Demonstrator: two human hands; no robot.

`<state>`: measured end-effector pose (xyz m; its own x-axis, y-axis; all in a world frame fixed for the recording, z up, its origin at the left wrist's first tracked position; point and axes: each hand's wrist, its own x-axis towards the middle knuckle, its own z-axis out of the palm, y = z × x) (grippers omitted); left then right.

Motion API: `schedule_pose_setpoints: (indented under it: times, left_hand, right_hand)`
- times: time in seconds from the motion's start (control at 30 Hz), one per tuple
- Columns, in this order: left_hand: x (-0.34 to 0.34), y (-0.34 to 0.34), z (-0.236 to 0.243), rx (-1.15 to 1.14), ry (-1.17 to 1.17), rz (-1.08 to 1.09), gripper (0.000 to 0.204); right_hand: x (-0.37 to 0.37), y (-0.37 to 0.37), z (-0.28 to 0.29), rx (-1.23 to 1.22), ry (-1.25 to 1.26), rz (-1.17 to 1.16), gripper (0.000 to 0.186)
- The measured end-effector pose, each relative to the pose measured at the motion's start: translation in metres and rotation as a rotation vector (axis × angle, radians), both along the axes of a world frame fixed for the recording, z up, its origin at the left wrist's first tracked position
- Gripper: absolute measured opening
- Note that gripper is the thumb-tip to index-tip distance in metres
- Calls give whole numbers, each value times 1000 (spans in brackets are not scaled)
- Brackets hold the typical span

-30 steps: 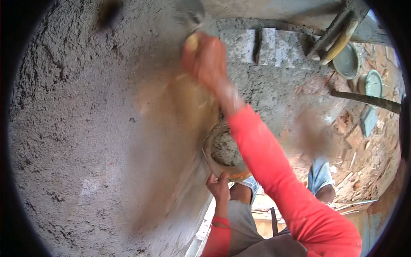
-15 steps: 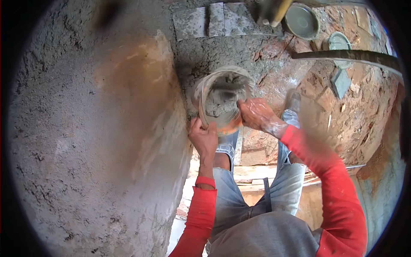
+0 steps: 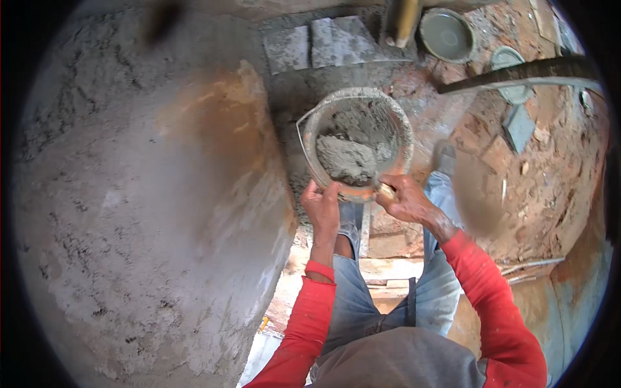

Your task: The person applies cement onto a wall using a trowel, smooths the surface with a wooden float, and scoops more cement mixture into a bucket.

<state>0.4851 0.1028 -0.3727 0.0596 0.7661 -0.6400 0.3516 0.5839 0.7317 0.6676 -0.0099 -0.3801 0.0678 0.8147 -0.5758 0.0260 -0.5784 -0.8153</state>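
Note:
A mortar-smeared bucket (image 3: 407,150) with orange showing on its near side stands before me, its mouth facing up. Wet grey mortar (image 3: 346,157) lies inside, heaped toward the near left. My left hand (image 3: 321,208) is closed on the bucket's near rim. Beside it on the right, my right hand (image 3: 407,202) is wrapped round the pale handle of what looks like a trowel (image 3: 386,191). That tool's blade is mostly hidden at the rim. A thin wire handle (image 3: 299,132) hangs off the bucket's left side.
A rough plastered wall or slab (image 3: 142,226) fills the left. Grey tiles (image 3: 343,42) lie at the back. A round basin (image 3: 446,35), a pale green container (image 3: 511,71), a dark curved strip (image 3: 517,74) and a broken tile piece (image 3: 519,128) are on the right, over rubble.
The bucket, tilted and blurred before, now shows its whole mouth. My right hand has drawn back from inside it to the near rim; my left hand keeps its grip on the rim.

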Motion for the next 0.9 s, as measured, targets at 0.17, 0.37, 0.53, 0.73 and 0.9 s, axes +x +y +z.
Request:
schedule_pose_setpoints:
  times: [0.17,0.37,0.53,0.73,0.9]
  left_hand:
    - [-13,-13,-24,-91,-68,229,10]
    - [-53,5,-32,-106,-55,333,10]
    - [-116,16,-20,-135,137,330,9]
    - [-137,0,-1,-232,166,402,19]
    - [-226,-13,-3,-233,236,412,33]
  right_hand:
    - [20,18,9,-317,453,-176,14]
    - [48,84,8,-141,527,-486,15]
    - [33,181,-14,-17,46,-829,13]
    - [-70,363,-120,-66,-645,-886,22]
    - [-189,360,-41,332,-117,-739,15]
